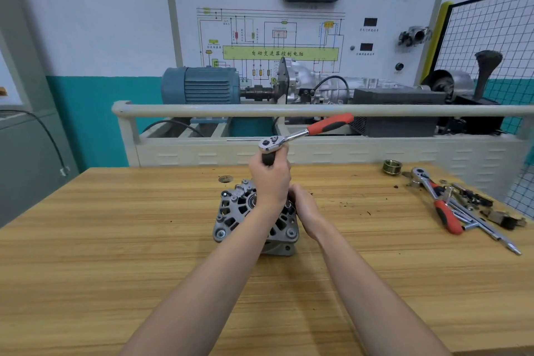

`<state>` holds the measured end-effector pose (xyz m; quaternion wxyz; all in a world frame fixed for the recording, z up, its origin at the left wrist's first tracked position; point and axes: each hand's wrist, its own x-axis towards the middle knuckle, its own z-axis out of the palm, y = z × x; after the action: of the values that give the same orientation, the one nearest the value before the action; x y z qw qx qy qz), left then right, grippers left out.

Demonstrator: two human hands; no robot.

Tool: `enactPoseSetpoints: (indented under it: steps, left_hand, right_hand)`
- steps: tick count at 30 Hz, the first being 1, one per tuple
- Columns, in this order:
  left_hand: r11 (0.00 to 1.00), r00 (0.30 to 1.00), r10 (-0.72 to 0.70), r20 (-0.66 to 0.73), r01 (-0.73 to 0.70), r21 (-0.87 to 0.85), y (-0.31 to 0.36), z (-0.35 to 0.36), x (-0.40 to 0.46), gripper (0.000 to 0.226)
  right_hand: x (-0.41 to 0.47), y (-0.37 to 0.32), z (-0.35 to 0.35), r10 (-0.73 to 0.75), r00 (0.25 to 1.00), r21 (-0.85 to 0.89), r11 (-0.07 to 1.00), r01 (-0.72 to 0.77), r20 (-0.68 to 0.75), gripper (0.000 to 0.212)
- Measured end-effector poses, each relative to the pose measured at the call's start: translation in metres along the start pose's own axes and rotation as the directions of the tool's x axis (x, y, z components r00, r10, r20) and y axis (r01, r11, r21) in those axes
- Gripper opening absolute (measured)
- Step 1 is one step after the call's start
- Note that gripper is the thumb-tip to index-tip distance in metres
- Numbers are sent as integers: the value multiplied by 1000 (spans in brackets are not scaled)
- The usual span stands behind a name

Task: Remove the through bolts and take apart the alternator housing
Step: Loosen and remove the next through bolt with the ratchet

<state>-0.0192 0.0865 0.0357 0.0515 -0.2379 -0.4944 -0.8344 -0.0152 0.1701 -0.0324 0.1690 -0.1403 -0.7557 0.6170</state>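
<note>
Left hand [270,182] grips the upright socket under the ratchet [306,131], directly above the alternator [231,217]; right hand [303,208] steadies its side, fingers hidden

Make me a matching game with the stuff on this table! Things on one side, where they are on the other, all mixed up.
Things:
1. alternator
2. raised ratchet
3. brass pulley
4. second ratchet

Places:
A. lying among loose tools at the table's right side
B. standing alone near the table's far edge
C. middle of the table, under both hands
D. up in the air, above the left hand

Pairs: 1-C, 2-D, 3-B, 4-A
</note>
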Motion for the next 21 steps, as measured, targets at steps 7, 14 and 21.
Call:
enactPoseSetpoints:
  steps: [7,14,21]
  left_hand:
    - [978,891,-99,443,4,210,12,6,-2,41]
    - [960,871,-102,480,-39,276,11,-1,-6,28]
    - [952,858,-114,500,-49,301,9,6,-11,29]
  right_hand:
    - [2,2,-2,-63,997,-147,988,56,-44,36]
    - [-27,-3,-19,-165,986,423,894,150,-2,38]
    - [-75,-62,-69,-540,842,870,415,265,0,39]
